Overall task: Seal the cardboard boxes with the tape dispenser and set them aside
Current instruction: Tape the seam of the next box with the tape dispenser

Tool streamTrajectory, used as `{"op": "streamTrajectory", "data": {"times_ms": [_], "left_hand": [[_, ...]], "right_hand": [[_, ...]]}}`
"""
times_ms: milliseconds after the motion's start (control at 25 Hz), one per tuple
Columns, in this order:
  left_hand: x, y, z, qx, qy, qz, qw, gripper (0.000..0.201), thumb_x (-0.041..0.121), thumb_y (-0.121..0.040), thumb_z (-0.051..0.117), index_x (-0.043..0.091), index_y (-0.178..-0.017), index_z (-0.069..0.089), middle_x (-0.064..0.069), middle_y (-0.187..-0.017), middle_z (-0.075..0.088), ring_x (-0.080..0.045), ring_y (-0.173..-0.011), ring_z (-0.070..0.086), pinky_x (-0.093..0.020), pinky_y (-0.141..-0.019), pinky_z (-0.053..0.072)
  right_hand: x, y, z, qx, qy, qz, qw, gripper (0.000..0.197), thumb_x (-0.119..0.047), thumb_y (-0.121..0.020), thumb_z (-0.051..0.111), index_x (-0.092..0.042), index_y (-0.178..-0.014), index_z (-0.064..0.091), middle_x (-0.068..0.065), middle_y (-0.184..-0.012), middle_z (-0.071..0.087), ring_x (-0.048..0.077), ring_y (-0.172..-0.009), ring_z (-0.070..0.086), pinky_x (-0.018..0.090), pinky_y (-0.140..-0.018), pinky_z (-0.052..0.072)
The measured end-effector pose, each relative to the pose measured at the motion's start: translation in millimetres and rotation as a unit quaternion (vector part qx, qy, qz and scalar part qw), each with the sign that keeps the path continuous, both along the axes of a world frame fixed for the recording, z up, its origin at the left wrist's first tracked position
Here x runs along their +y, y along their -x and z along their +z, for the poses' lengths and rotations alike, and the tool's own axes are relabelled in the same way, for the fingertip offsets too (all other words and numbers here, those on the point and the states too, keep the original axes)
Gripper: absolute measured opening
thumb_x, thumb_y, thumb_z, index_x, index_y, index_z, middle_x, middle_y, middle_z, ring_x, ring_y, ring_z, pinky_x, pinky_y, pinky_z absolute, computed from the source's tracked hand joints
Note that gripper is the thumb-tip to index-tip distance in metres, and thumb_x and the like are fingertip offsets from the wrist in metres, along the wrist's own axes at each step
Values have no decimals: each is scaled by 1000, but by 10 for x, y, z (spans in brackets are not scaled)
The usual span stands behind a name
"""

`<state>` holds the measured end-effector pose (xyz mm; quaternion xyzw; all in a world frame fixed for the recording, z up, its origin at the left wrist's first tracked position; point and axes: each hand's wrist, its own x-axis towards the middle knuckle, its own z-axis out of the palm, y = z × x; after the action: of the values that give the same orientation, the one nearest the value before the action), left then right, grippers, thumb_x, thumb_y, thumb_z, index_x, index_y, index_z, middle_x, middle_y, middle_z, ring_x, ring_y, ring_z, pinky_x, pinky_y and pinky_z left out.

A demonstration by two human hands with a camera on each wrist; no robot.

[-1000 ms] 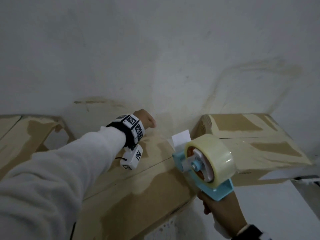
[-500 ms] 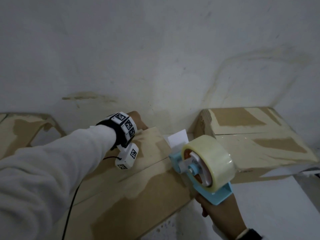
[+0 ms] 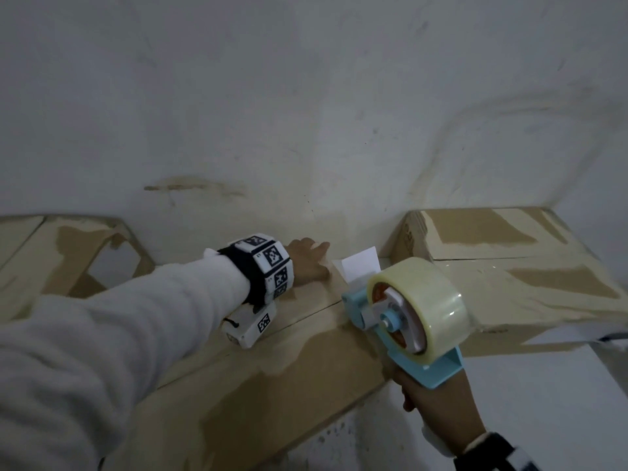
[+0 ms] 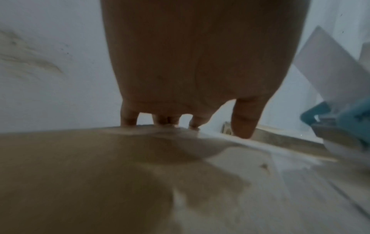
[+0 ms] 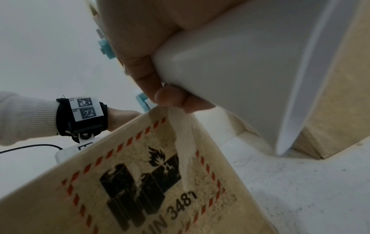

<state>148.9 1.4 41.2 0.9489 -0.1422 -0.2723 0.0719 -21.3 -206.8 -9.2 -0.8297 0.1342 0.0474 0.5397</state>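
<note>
Two hands, left hand [image 3: 307, 263] flat on box [image 3: 272, 362] (far end), right hand [image 3: 438, 406] gripping tape dispenser [image 3: 407, 311]

White, speckled floor [image 3: 560, 402], backed by a stained white wall [image 3: 306, 96]. Three cardboard boxes directly on it, all against the wall. Middle box [image 3: 272, 368] as landmark: flaps shut, seam on top, battery hazard label on its side. Right box [image 3: 509, 277] just beside the middle one, flaps shut. Left box [image 3: 51, 266] apart from it, one flap torn.
</note>
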Motion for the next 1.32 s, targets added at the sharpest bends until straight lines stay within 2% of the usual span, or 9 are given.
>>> {"op": "streamTrajectory", "data": {"times_ms": [160, 360, 600, 840, 960, 1040, 1120, 1200, 1320], "left_hand": [[-37, 104, -37, -17, -22, 19, 999, 83, 44, -89, 47, 25, -151, -5, -2, -160, -2, -28, -146, 2, -44, -114, 12], [-76, 93, -122, -43, -34, 47, 997, 83, 45, -85, 47, 29, -151, -1, 0, -160, 0, -28, -146, 6, -48, -114, 12], [-34, 61, -169, -54, -69, 43, 995, 79, 52, -83, 42, 36, -149, 1, -4, -158, 10, -33, -142, 19, -48, -112, 24], [-52, 59, -127, -19, -49, 57, 997, 98, 48, -61, 44, 37, -149, 2, -7, -157, 10, -34, -142, 15, -45, -108, 24], [-77, 108, -45, -15, -63, 67, 996, 92, 45, -70, 47, 36, -149, 1, -8, -158, 7, -33, -144, 10, -46, -114, 19], [-151, 171, 62, -19, -70, 73, 995, 89, 42, -79, 51, 32, -150, -2, -7, -160, -3, -29, -147, -2, -48, -116, 9], [-257, 328, 162, -62, -82, 41, 994, 96, 45, -79, 56, 29, -150, -6, -3, -160, -11, -24, -147, -9, -52, -116, 2], [-412, 690, 211, -101, -118, -49, 987, 104, 56, -77, 59, 27, -150, -9, 0, -159, -16, -21, -147, -12, -52, -117, -1], [-654, 1351, 124, -67, -154, -134, 977, 108, 64, -76, 57, 27, -149, -14, 0, -157, -22, -26, -146, -19, -56, -117, -2]], "right_hand": [[12, 60, 46, -11, -71, -41, 997, 29, 2, -71, 72, -17, -56, 56, 3, -43, 56, 22, -37, 49, 39, -54, 42], [-4, 85, 253, -15, -104, -25, 994, 23, 8, -71, 64, -4, -56, 51, 11, -44, 50, 23, -39, 46, 33, -46, 39], [-69, 206, 352, 15, -103, -27, 994, 29, 7, -64, 61, -15, -47, 54, 3, -41, 46, 20, -42, 41, 29, -45, 36], [-426, 740, 302, 64, -81, -74, 992, 8, 9, -64, 66, 6, -60, 59, 10, -41, 50, 23, -38, 44, 31, -45, 38], [-465, 840, 234, 87, -80, -93, 989, 7, 6, -59, 67, 3, -58, 61, 12, -40, 51, 24, -36, 46, 31, -46, 38], [-458, 835, 196, 87, -95, -102, 986, 14, 10, -62, 65, 0, -54, 59, 12, -41, 50, 22, -37, 44, 31, -47, 37], [-451, 816, 190, 74, -93, -86, 989, 20, 12, -65, 63, -3, -53, 57, 10, -41, 50, 22, -36, 44, 30, -46, 37], [-456, 829, 197, 71, -91, -69, 991, 18, 10, -67, 63, -2, -56, 56, 9, -43, 51, 23, -38, 46, 30, -46, 39], [-470, 861, 189, 60, -93, -56, 992, 19, 10, -67, 63, -4, -57, 55, 7, -43, 53, 24, -41, 49, 32, -49, 41]]}}
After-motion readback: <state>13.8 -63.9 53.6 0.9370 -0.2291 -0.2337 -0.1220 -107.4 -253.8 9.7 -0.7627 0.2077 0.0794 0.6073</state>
